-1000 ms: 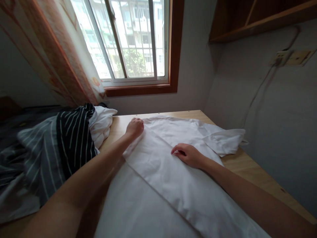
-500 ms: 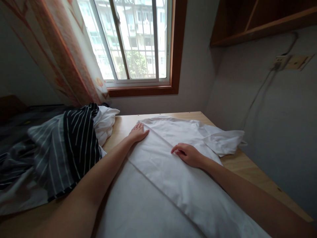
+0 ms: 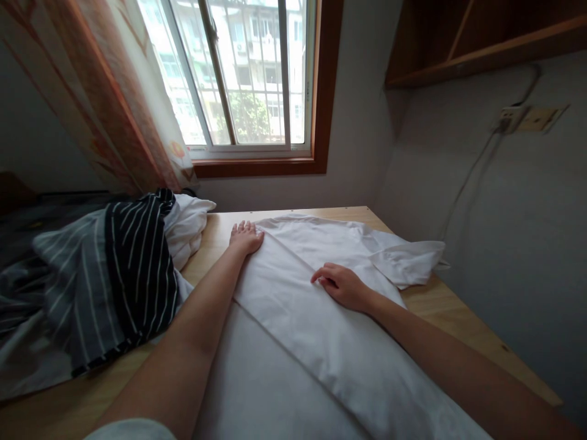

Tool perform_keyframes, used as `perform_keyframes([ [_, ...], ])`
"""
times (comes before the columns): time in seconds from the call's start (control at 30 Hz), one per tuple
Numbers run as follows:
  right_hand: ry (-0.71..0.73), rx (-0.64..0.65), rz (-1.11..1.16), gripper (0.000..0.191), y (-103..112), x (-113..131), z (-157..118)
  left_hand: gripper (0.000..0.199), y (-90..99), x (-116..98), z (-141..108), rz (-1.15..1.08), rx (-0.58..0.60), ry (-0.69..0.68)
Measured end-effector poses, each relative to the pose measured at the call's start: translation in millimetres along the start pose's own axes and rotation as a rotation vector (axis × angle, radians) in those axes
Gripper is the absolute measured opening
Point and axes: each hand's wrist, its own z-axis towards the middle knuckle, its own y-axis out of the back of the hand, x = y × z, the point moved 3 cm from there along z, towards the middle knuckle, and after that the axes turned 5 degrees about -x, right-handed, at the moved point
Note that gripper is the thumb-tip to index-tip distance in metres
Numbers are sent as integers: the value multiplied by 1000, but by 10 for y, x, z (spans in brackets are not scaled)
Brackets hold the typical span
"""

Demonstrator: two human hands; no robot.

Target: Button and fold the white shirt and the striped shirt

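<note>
A white shirt (image 3: 284, 311) is lying spread over the wooden surface (image 3: 463, 324), its long axis running from the person's side out to its far end. The left hand (image 3: 246, 237) is resting palm down at the shirt's far left edge, its fingers slightly spread and pointing away from the person. The right hand (image 3: 343, 286) is lying over the shirt's middle, nearer the person, its fingers loosely curled and the foremost tip pointing left across the fabric; whether they are pinching any cloth, I cannot tell. A slanting fold line is running along the shirt between the two hands: the left is sitting nearer its far end, the right just beside its lower stretch. One short sleeve (image 3: 408, 263) is sticking out at the shirt's right. A striped cloth (image 3: 140, 269) is lying bunched to the shirt's left.
</note>
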Motion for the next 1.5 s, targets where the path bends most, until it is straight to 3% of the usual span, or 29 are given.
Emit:
perform_keyframes([
  [0.1,-7,-7,7,26,0,0,-1,66,116,-54,-148,63,-200,66],
  [0.17,-8,-5,12,25,1,5,0,63,173,-101,-312,67,-253,5],
  [0.37,-20,-25,-122,21,6,19,11,70,101,-11,-942,15,-133,-134],
  [0.47,-27,-12,-157,23,-3,23,14,70,40,74,-1127,6,-37,-152],
  [0.77,-91,-16,-367,34,-13,-14,-40,81,159,55,-1163,-52,52,-142],
  [0.97,-121,142,-349,47,-93,-99,67,82,124,105,-1041,-81,60,-154],
  [1.2,-135,160,-382,51,-157,-130,328,48,222,119,-787,-108,-143,-312],
  [1.33,-101,168,-375,51,-160,-152,408,45,364,-132,-1009,-135,-211,-380],
  [1.5,-95,132,-338,48,-165,-160,467,63,280,-453,-1530,-178,-27,-369],
])
